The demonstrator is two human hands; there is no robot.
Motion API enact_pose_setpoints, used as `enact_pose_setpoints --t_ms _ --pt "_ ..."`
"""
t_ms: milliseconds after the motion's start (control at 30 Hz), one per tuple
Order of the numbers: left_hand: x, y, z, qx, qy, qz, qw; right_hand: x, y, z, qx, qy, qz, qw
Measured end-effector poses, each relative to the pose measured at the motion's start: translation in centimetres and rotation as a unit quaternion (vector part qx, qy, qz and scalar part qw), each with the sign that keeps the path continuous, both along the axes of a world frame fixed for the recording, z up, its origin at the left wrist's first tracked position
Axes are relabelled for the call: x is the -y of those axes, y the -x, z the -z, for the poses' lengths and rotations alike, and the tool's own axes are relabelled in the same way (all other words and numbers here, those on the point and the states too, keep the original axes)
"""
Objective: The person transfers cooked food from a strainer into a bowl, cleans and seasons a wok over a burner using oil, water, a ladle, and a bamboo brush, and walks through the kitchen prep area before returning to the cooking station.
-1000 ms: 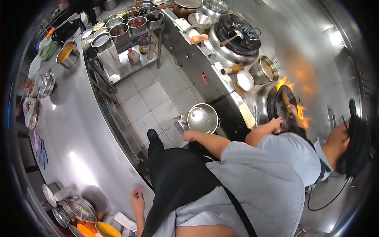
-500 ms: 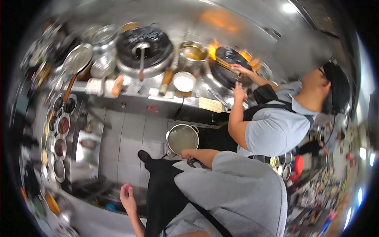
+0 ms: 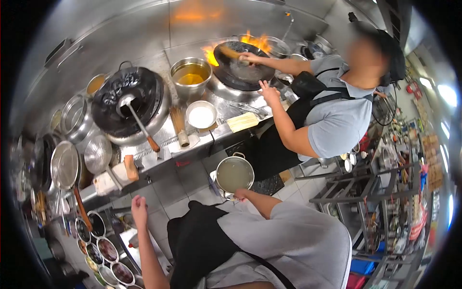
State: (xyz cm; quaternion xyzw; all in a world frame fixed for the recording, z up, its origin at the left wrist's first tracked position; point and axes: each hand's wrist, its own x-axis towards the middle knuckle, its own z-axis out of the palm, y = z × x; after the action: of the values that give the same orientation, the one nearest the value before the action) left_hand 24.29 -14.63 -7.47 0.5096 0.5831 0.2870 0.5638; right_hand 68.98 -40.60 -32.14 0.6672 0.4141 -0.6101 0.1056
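Note:
My left hand (image 3: 139,210) is raised at the lower left, fingers loosely bent, with nothing seen in it. It is near the shelf edge below the wok counter. My right hand (image 3: 242,194) is closed, at the near rim of a large metal pot (image 3: 235,174) of cloudy liquid that stands low beside the range. What its fingers grip is hidden. At the right, another person (image 3: 337,130) in a grey shirt and dark apron works a bamboo wok brush (image 3: 230,52) over a wok (image 3: 243,72) with flames behind it.
A black wok (image 3: 108,98) with a wood-handled ladle (image 3: 142,124) sits on the left burner. A pot of yellow liquid (image 3: 180,89), a white bowl (image 3: 201,115) and a brush (image 3: 179,126) stand between the burners. Strainers (image 3: 65,164) and several seasoning containers (image 3: 107,250) lie left.
The view has turned and tilted, showing more of the range and the right-hand shelving. My left hand is higher in the picture. The other person's brush has moved up along the wok.

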Motion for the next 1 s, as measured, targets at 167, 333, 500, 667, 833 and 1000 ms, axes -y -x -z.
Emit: enact_pose_setpoints --t_ms 167,333,500,667,833,1000 --pt "-12.8 -0.7 5.5 -0.304 -0.243 0.003 0.921 -12.2 5.1 -9.3 -0.13 -0.194 0.339 0.911" --pt "-19.3 -2.2 5.2 -0.405 -0.15 0.088 0.898 -28.5 11.7 -26.1 -0.29 -0.318 0.439 0.789" --pt "-20.3 -3.6 6.9 -0.423 -0.153 0.162 0.878 -38.1 17.2 -33.9 -0.096 -0.372 0.287 0.877" --pt "-22.3 -2.9 7.1 -0.266 -0.096 0.164 0.945 -42.2 20.1 -29.5 -0.081 -0.357 0.315 0.876" --pt "-22.9 -0.3 2.1 0.288 0.231 -0.027 0.929 -43.3 21.2 -25.5 0.069 -0.483 0.301 0.819" --pt "-20.8 2.6 -13.6 0.424 0.322 -0.09 0.842 -44.6 22.2 -36.8 -0.078 -0.424 0.356 0.829"
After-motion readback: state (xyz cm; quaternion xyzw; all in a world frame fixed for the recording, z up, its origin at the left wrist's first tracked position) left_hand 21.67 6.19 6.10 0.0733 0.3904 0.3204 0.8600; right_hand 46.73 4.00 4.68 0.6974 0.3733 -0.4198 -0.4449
